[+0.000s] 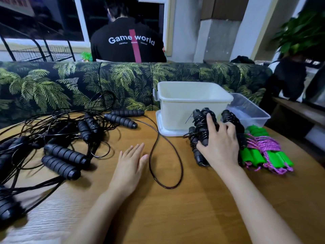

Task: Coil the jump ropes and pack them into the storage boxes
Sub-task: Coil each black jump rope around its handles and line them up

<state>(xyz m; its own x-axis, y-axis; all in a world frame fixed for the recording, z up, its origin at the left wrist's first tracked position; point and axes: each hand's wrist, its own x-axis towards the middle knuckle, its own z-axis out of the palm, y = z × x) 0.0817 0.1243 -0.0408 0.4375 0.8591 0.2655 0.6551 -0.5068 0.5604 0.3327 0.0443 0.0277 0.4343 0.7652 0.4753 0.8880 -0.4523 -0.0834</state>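
Note:
My right hand (220, 143) grips a bundle of coiled black jump ropes (202, 127) just in front of the white storage box (193, 103). The thumb and fingers curl around the black handles. My left hand (131, 163) lies flat and open on the wooden table (158, 208), holding nothing. A loose black rope loop (166, 155) lies between my hands. Several uncoiled black jump ropes (65, 141) with foam handles are tangled on the left. Coiled green-handled ropes with purple cord (263, 152) lie to the right of my right hand.
A clear plastic box (249, 110) stands behind and right of the white box, which sits on its lid (160, 127). A palm-print sofa back (88, 85) runs along the table's far edge. A person in a black shirt (128, 43) sits beyond it, back turned.

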